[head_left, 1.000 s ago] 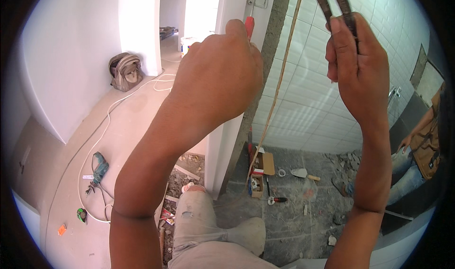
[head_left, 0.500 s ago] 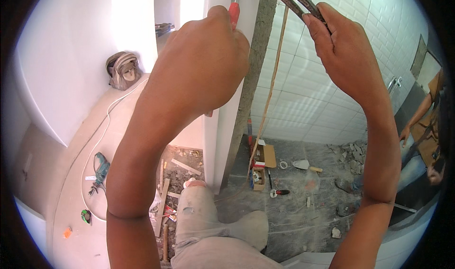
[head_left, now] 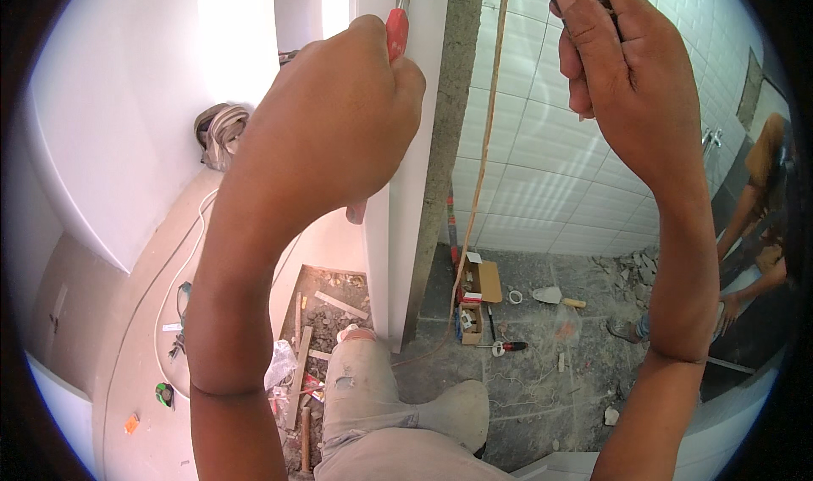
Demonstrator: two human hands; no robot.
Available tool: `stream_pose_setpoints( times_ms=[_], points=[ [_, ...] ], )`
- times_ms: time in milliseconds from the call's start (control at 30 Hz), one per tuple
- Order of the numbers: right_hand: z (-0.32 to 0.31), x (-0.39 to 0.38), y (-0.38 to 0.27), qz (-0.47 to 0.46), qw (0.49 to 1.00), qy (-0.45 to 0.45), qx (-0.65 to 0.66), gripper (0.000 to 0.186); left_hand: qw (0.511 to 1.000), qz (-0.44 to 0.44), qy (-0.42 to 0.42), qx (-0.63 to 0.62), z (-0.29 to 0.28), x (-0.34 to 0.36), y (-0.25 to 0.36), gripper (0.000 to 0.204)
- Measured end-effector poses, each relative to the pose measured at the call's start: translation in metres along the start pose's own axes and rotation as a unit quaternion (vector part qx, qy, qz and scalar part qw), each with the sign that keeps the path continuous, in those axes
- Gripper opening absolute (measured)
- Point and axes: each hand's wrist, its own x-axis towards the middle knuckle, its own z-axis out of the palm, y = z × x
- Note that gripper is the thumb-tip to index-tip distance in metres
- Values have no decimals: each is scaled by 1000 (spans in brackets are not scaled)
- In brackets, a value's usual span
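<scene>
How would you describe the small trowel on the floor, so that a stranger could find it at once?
Start at the white tiled wall and look down to the grey rubble-strewn floor at its foot. Right of the open cardboard box and the white tape roll lies the trowel. It alone has a pale, pointed flat blade with a short yellow handle, unlike the red-handled screwdriver nearer the person.

two hands [head_left: 339,134]; two screwdrivers [head_left: 396,32], one cardboard box [head_left: 483,279], one trowel [head_left: 555,296]
</scene>
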Motion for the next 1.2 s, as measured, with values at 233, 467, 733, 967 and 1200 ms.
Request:
stream_pose_setpoints(
  times_ms=[233, 467, 733, 967, 1200],
  points=[
    [-7, 10, -18, 35, 998, -54, -12, 34, 996, 4, -52, 67, -22, 7, 5, 32],
    [1, 8, 6, -113, 985, -51, -120, 34, 996, -24, -60, 60, -26, 6, 12, 33],
    [0, 19, -1, -148, 987, 22, -57, 35, 994, -31, -85, 68, -28, 9, 14, 33],
    [-5, 18, -10, -89, 996, 24, -2, 33, 984, -57, -143, 86, -44, 12, 20, 32],
    [-2, 19, 6, -95, 995, -5, -14, 31, 978, -96, -168, 73, -52, 18, 25, 32]
  ],
)
